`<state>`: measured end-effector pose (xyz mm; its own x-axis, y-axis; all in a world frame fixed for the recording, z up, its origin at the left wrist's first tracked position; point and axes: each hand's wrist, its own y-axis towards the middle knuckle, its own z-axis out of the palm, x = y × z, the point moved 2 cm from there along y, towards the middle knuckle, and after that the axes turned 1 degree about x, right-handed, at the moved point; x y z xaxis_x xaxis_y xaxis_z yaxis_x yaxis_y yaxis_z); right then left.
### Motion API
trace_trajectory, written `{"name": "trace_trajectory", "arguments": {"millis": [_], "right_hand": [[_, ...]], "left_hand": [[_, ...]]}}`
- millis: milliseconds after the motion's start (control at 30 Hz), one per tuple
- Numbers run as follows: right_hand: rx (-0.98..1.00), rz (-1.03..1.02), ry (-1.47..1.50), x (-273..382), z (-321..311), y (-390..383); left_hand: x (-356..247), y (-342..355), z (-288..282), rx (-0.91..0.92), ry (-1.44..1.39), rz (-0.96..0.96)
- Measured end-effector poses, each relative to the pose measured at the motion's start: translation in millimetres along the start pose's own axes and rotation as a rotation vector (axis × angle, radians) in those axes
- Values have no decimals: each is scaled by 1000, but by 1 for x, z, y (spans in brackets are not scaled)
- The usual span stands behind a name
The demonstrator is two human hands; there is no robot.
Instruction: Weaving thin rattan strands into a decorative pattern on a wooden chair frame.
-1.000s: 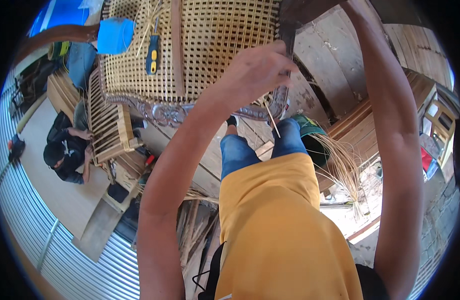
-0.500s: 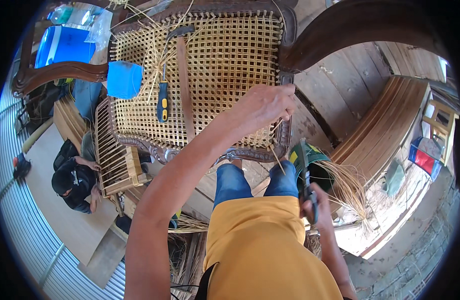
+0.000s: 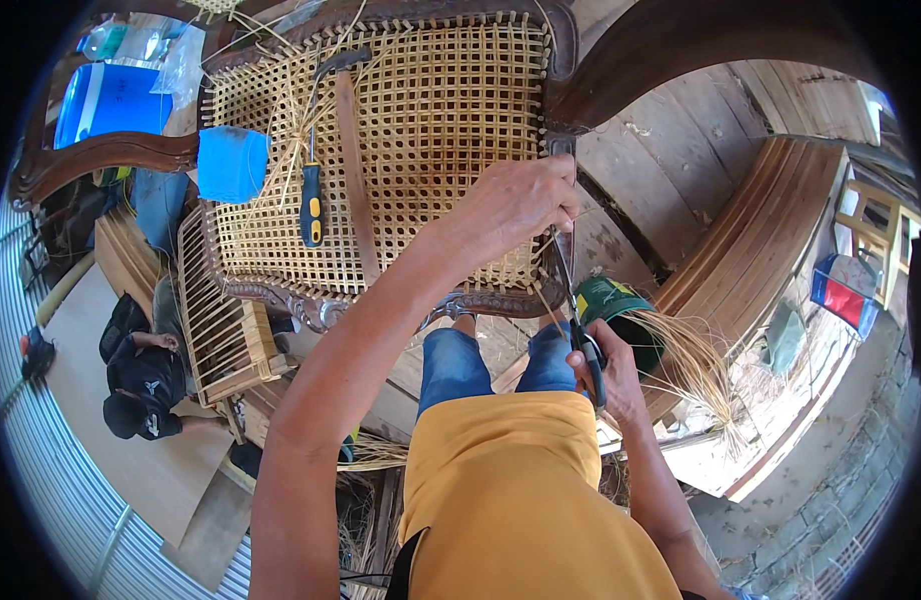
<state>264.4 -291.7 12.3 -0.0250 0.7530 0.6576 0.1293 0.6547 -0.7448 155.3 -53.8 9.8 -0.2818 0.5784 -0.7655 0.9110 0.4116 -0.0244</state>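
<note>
A dark carved wooden chair (image 3: 576,60) with a woven cane seat (image 3: 441,120) stands in front of me. My left hand (image 3: 526,200) reaches across to the seat's right edge, its fingers pinched on a thin cane strand (image 3: 555,238). From below, my right hand (image 3: 616,375) grips the dark handles of a pair of scissors (image 3: 585,350). Their blades point up to the frame just under my left fingers. A hammer (image 3: 353,160), a yellow-and-black screwdriver (image 3: 312,205) and a blue plastic cup (image 3: 233,163) lie on the seat's left half.
A green bucket (image 3: 606,298) at my right holds long loose cane strands (image 3: 691,350). Beyond it are stacked boards (image 3: 741,260). A blue container (image 3: 116,105) stands at the far left. On the left, another person (image 3: 146,385) works beside a slatted wooden frame (image 3: 216,310).
My right hand has brought the scissors up and left, so the blades now reach the chair frame beside my left fingers. The left hand keeps its pinch. The other person has bent and shifted.
</note>
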Motion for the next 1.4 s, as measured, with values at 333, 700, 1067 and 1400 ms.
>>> {"name": "trace_trajectory", "arguments": {"millis": [333, 700, 1067, 1400], "right_hand": [[-14, -64, -13, -13, -1, 4], [-742, -396, -596, 113, -106, 101], [-678, -1308, -895, 204, -148, 227], [-219, -717, -539, 97, -29, 44]], "left_hand": [[-5, 0, 1, -28, 41, -21], [-77, -16, 44, -484, -113, -366], [-107, -53, 73, -789, -137, -490], [-63, -64, 71, -795, -160, -696]]}}
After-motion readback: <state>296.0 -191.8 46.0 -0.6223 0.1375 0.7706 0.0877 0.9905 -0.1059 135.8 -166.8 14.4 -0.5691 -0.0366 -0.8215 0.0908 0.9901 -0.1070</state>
